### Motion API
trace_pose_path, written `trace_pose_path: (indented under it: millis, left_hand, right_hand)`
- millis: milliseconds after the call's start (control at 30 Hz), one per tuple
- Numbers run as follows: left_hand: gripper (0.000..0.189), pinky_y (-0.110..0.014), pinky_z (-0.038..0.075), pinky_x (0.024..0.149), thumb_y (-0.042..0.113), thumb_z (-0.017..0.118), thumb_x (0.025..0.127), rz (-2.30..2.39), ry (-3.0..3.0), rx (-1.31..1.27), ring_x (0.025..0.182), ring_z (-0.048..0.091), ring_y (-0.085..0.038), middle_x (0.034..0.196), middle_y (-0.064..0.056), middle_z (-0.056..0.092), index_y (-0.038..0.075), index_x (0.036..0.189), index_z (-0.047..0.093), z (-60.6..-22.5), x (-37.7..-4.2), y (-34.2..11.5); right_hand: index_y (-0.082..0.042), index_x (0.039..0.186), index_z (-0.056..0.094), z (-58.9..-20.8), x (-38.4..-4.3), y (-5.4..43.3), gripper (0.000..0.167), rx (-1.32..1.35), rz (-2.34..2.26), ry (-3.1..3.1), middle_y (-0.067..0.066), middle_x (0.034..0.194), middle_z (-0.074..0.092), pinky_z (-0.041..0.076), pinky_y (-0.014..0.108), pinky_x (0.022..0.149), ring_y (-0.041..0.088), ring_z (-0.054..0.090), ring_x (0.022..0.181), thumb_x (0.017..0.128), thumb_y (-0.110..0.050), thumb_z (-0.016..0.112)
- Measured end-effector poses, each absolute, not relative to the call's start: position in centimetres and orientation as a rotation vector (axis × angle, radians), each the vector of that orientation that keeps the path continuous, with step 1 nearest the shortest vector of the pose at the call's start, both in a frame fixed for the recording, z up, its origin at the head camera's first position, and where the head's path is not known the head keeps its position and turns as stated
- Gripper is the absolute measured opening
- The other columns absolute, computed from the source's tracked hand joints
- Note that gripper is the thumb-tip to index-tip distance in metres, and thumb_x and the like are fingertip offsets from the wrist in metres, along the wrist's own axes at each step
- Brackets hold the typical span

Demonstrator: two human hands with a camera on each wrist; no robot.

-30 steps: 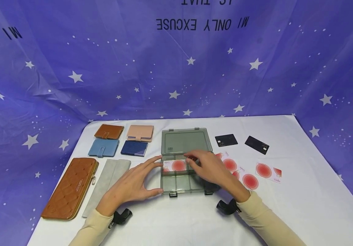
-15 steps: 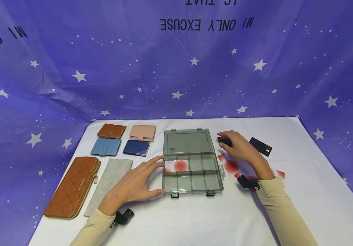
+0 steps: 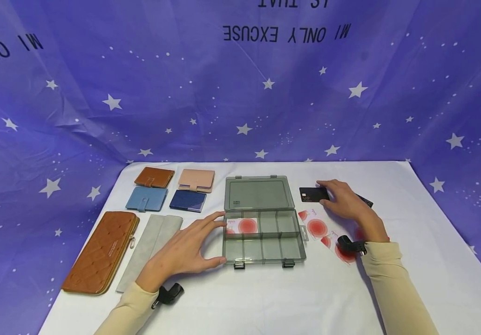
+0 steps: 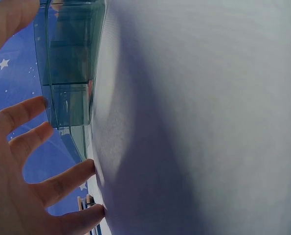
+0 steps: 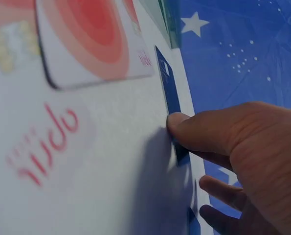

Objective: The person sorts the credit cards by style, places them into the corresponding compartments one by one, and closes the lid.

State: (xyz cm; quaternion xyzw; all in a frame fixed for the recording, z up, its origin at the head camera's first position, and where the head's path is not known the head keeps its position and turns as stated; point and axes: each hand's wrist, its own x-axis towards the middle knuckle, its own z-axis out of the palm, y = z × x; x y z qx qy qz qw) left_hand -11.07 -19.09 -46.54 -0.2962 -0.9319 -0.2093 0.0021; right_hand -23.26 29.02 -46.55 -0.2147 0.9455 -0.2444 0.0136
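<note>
My left hand (image 3: 186,249) spreads straight fingers and thumb at the left side of a translucent grey-green compartment box (image 3: 264,261), fingertips right at its wall. The box lies with its lid (image 3: 258,193) folded back. A white card with red circles (image 3: 242,226) sits in its back-left part. Right of the lid, my right hand (image 3: 342,200) pinches the right end of a black VIP card (image 3: 312,194), with the thumb (image 5: 182,125) on its near side in the right wrist view. A second black card (image 3: 364,200) shows partly behind this hand.
Several red-and-white cards (image 3: 317,228) lie right of the box, partly under the right wrist. To the left are a brown quilted wallet (image 3: 102,251), a grey wallet (image 3: 150,242), and brown (image 3: 155,177), pink (image 3: 197,179), blue (image 3: 145,198) and navy (image 3: 187,200) card holders.
My right hand has left the card in the box and moved right to the black VIP card, now at its right end. That card has turned slightly. My left hand has stayed at the box.
</note>
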Motion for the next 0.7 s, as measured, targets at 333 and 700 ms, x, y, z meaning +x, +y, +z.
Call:
trace_pose_path:
  millis: [333, 700]
  left_hand:
    - [0.087, -0.057, 0.058, 0.095, 0.068, 0.077, 0.088, -0.663, -2.915, -0.938, 0.147, 0.052, -0.029, 0.175, 0.005, 0.034, 0.025, 0.159, 0.052, -46.7, -11.0, -19.1]
    - [0.085, -0.055, 0.059, 0.089, 0.069, 0.077, 0.088, -0.653, -2.92, -0.923, 0.145, 0.054, -0.028, 0.175, 0.011, 0.032, 0.027, 0.158, 0.053, -46.6, -11.1, -19.0]
  right_hand:
    - [0.008, 0.135, 0.066, -46.8, -23.3, 29.9, 0.053, -0.655, -0.707, 2.977, 0.028, 0.119, 0.07, 0.037, 0.061, 0.103, 0.048, 0.056, 0.115, 0.091, -0.015, 0.085]
    - [-0.01, 0.133, 0.069, -46.2, -22.9, 30.8, 0.04, -0.574, -0.744, 3.029, 0.017, 0.099, 0.075, 0.046, 0.051, 0.081, 0.034, 0.064, 0.088, 0.095, -0.011, 0.081]
